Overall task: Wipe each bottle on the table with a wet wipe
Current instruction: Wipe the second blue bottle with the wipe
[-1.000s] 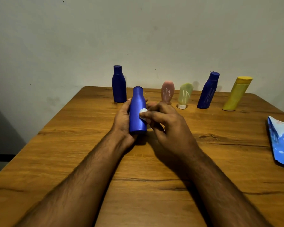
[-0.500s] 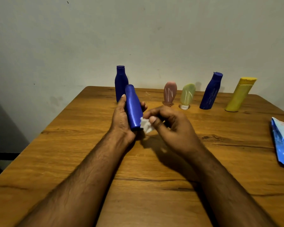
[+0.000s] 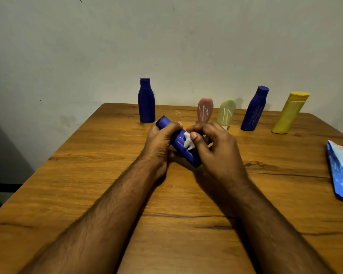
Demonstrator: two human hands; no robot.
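Blue bottle [image 3: 183, 148] lies tilted above the wooden worktop [image 3: 107, 175], its upper end gripped by the left hand [image 3: 158, 143] with fingers curled round it, while the right hand [image 3: 216, 149] pinches a crumpled white wet wipe [image 3: 187, 142] against its side. Along the worktop's far edge stand a dark blue bottle [image 3: 146, 100], a pink tube [image 3: 205, 110], a green tube [image 3: 226, 113], a second dark blue bottle [image 3: 254, 109] and a yellow bottle [image 3: 289, 113], all apart from the hands. At the right edge lies a blue wipe pack [image 3: 342, 171].
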